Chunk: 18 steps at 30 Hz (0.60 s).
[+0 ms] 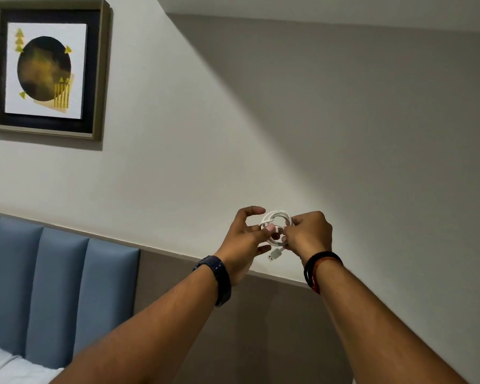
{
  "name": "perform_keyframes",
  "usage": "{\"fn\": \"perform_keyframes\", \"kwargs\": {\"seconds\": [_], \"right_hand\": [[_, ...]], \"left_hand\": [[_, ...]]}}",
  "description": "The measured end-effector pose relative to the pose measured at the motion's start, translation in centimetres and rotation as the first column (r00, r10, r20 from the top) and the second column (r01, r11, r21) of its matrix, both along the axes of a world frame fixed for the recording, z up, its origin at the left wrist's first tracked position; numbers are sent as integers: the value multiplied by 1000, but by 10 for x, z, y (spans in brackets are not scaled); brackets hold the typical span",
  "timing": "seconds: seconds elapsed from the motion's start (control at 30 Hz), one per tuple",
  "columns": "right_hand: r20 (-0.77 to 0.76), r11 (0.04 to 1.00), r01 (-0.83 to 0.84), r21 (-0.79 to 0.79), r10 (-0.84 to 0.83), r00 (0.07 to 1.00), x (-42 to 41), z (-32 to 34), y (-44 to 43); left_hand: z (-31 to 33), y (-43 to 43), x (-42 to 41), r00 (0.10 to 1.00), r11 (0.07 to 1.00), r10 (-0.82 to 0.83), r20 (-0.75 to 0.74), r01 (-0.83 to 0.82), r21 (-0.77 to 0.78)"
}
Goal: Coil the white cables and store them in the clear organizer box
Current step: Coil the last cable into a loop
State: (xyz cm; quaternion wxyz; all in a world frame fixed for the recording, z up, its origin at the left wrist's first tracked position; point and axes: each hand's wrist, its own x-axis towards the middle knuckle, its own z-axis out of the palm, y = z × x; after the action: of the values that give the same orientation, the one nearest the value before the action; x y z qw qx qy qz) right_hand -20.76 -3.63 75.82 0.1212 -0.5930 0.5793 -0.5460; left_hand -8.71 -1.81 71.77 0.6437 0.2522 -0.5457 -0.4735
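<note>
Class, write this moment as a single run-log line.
right hand grips coiled white USB cable | left hand touches coil, grip unclear | USB plug hangs free below the hands

Soft indoor light from the upper left brightens the wall (pixel 178 162), while a broad diagonal shadow dims its right side. The framed picture (pixel 47 69) throws a shadow below itself. The white cable (pixel 275 215) looks slightly overexposed, and detail is mildly soft throughout.
</note>
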Motion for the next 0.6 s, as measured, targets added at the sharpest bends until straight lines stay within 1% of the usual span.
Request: {"fn": "perform_keyframes", "kwargs": {"seconds": [0.07, 0.1, 0.17, 0.27, 0.33, 0.43, 0.53, 0.6], "right_hand": [[-16, 1000, -1, -12, 0, 1000, 1, 1, 1], [-26, 1000, -4, -14, 4, 1000, 2, 1, 2], [-45, 1000, -16, -17, 15, 999, 4, 1, 4], [-60, 999, -36, -15, 35, 998, 7, -2, 4], [-55, 999, -49, -18, 48, 997, 7, -4, 3], [-45, 999, -47, -19, 46, 998, 5, -5, 1], [-36, 998, -57, -6, 57, 998, 5, -8, 0], [-38, 998, -61, 2, 61, 997, 1, -11, 0]], "left_hand": [[0, 0, 0, 996, 995, -74, -56, 77, 55], [0, 0, 0, 997, 995, -64, -42, 67, 70], [0, -3, 0, 998, 996, 35, 49, -39, 76], [-1, -8, 3, 953, 960, 257, 162, -271, 67], [-4, -11, 6, 884, 911, 399, 244, -413, 8], [-5, -14, 13, 720, 803, 576, 387, -588, -101], [-4, -14, 17, 594, 744, 644, 483, -632, -215], [-3, -14, 23, 536, 746, 646, 544, -596, -299]]}}
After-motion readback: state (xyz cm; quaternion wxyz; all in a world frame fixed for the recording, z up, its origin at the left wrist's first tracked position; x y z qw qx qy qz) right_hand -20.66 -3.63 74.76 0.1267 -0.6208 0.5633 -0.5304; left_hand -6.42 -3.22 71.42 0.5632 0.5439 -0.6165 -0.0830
